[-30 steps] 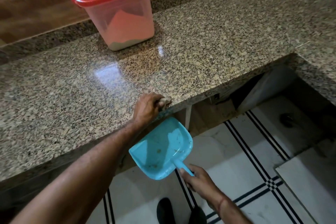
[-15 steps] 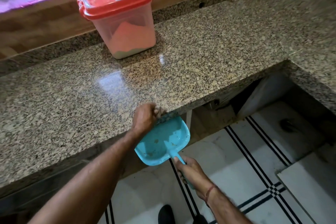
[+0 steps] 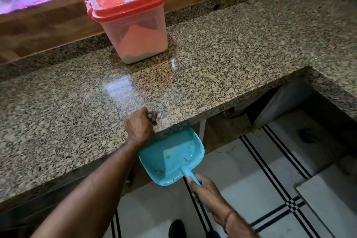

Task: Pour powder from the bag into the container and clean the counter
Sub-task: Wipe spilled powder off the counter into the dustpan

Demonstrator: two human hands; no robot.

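Counter (image 3: 231, 67), lidded container (image 3: 133, 25), probably powder (image 3: 135, 57)

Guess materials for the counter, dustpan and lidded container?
Counter: polished granite by the look, with speckled brown-black grain and a glossy patch of reflected light. Dustpan: moulded plastic, uniform turquoise with a smooth, slight sheen. Container: translucent plastic, since the powder shows through its walls. Its lid is opaque red plastic, glossy.
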